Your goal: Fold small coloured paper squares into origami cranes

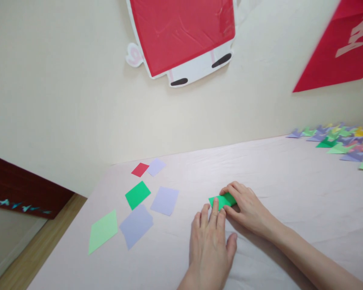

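Note:
A small folded piece of green origami paper (222, 200) lies on the pale cloth in front of me. My left hand (211, 237) rests flat at its near left side, fingers stretched out, with a fingertip touching the paper. From the right, my right hand (245, 203) has its thumb at the paper's near edge and its fingers curled over the far edge. The right end of the paper is hidden beneath that hand.
Loose paper squares lie to the left: red (140, 169), green (138, 195), light green (103, 231) and several lilac ones (165, 200). Many folded paper figures (347, 143) crowd the far right by the wall (78, 100). The cloth-covered table (175, 257) ends at the left above a wooden floor.

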Demonstrator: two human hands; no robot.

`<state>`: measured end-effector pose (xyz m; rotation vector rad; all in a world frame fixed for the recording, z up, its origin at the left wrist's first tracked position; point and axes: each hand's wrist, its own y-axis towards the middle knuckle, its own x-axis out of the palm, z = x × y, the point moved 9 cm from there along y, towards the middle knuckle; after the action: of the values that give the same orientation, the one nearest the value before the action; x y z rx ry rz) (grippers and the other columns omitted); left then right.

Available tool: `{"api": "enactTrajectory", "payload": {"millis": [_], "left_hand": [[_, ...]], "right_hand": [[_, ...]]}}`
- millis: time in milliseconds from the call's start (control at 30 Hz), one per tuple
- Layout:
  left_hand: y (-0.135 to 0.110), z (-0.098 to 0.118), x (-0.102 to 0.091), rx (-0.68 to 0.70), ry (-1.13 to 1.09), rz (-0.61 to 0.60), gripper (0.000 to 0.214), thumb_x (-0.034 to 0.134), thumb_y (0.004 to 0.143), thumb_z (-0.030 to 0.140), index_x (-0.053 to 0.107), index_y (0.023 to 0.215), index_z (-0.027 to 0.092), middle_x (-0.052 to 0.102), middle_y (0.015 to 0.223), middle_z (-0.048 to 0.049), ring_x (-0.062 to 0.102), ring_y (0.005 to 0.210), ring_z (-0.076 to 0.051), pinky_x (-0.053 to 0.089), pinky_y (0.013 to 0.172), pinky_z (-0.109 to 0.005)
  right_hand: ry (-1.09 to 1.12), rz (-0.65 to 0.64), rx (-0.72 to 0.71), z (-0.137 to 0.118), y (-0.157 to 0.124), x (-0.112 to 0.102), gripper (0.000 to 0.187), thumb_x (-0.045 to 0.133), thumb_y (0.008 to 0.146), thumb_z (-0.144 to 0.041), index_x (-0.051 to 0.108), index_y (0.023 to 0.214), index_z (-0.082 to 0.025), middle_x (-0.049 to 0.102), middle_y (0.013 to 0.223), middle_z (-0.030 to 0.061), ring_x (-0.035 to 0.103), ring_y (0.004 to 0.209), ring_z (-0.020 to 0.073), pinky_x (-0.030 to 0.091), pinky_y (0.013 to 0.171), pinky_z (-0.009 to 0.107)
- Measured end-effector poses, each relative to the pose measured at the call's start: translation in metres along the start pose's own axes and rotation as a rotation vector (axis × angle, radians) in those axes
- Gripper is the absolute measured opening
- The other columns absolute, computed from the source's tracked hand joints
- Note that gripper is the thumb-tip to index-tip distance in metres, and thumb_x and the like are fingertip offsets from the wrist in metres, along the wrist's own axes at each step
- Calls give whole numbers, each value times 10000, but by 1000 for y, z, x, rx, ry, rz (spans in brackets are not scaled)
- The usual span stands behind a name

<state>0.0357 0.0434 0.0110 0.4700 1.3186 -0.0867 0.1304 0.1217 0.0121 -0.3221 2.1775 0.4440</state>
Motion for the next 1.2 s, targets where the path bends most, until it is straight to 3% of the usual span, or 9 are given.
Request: {"api": "enactTrajectory", "payload": {"millis": [333,567,800,900,1067,1200], "left_hand": [[-3,-6,-9,-31,71,72,430,564,898,426,587,1233,157,521,1398,-160,456,1290,-335,448,993,-523],[-8,-14,-14,-29,143,75,408,557,903,453,611,1199,179,522,1407,-144,470,1277,-340,465,964,-519],[-10,-17,-14,-59,88,63,374,606,873,395,616,1190,198,524,1400,-132,460,1273,-351,456,971,-532],[-6,-20,-12,-92,17,60,377,641,844,298,592,1198,179,501,1413,-140,441,1285,-347,437,994,-533],[15,-28,-6,-181,-145,67,628,666,808,197,414,1377,116,513,1369,-175,439,1277,-321,416,1022,-496],[34,-29,-6,-180,-192,64,479,669,808,167,515,1261,179,516,1361,-139,428,1283,-308,414,1011,-494]], "right_hand": [[9,15,24,9,-3,-4,333,504,754,-113,580,1059,-220,595,1089,87,529,976,260,381,822,384],[194,17,21,25,-2,-5,509,441,644,-41,564,1106,-214,617,1090,88,539,1029,254,414,886,409],[462,20,84,41,-5,-8,354,402,818,-137,558,1127,-213,629,1093,95,584,996,228,458,925,426],[428,7,61,31,-7,-10,402,429,778,-110,565,1141,-217,619,1123,87,547,1076,244,423,977,467],[317,33,-68,10,-12,-15,480,484,709,-55,573,1147,-230,605,1147,83,502,1113,269,390,991,501],[379,48,-117,4,-14,-18,440,478,742,-51,567,1136,-229,599,1120,86,496,1108,260,397,985,476]]}}
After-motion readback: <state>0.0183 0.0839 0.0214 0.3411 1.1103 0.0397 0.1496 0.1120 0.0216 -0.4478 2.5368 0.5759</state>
